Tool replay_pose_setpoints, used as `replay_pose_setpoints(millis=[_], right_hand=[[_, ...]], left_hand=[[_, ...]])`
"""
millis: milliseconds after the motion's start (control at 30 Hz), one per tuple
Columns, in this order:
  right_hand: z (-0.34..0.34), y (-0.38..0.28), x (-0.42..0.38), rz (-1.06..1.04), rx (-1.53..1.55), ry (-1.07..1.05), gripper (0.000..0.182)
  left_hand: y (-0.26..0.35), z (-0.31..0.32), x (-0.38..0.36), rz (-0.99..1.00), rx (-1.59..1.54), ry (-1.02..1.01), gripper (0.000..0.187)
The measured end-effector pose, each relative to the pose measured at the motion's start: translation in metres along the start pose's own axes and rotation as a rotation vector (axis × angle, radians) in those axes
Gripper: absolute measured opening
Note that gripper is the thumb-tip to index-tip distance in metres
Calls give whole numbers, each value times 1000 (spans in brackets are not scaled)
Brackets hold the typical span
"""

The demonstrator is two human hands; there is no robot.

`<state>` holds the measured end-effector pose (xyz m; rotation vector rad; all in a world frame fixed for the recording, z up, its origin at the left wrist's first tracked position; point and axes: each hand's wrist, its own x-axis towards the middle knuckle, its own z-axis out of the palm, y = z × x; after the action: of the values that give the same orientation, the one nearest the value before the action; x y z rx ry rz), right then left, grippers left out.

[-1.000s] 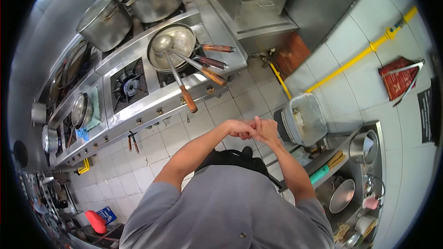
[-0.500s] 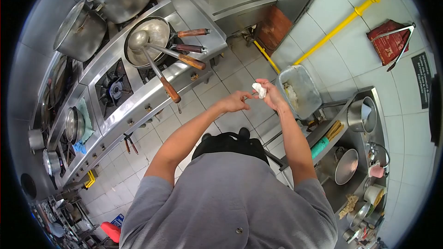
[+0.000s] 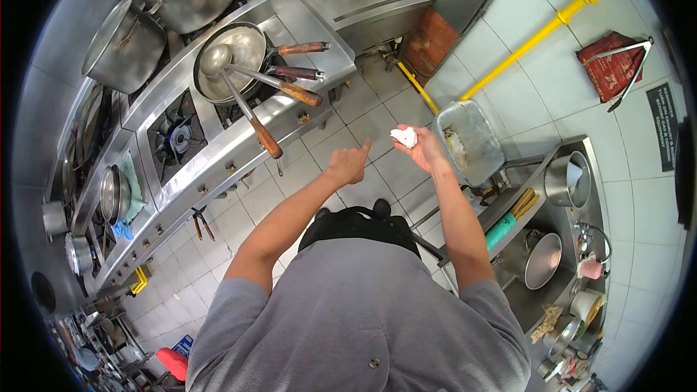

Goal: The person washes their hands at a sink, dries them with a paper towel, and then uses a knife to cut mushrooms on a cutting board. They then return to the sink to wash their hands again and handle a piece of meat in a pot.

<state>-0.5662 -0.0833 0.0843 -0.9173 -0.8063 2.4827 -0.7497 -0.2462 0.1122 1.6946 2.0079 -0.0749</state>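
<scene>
Right hand [image 3: 425, 151] grips crumpled white wad [image 3: 404, 137], likely light, soft, tearable, so pinch mid-bulk; left hand's [image 3: 348, 165] grip: can't tell.

The light is bright and quite even; steel stove [image 3: 214, 151] shines with glare; dark edges curve strongly.

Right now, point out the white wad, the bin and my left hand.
White wad [image 3: 404, 137]: head view, middle of its crumpled surface.
Bin [image 3: 484, 133]: head view, bare inner wall.
Left hand [image 3: 348, 165]: head view, middle of the hand.
</scene>
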Motion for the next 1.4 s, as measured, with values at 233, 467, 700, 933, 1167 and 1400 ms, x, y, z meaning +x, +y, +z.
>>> replay_pose_setpoints(millis=[233,467,700,933,1167,1400], right_hand=[[34,44,3,-576,-1012,179,30],[48,74,-15,-665,-1250,275,32],[26,111,-34,-644,-1148,327,33],[7,141,-47,-531,-1158,327,31],[-6,151,-50,-471,-1077,338,35],[25,123,-58,-349,-1063,324,46]], left_hand=[[6,-9,-1,154,-171,10,58],[8,8,0,233,-841,-303,36],[11,42,-7,193,-1254,-722,27],[19,68,-22,87,-1394,-853,21],[20,100,-11,37,-1436,-828,22],[11,79,-9,-18,-1510,-785,23]])
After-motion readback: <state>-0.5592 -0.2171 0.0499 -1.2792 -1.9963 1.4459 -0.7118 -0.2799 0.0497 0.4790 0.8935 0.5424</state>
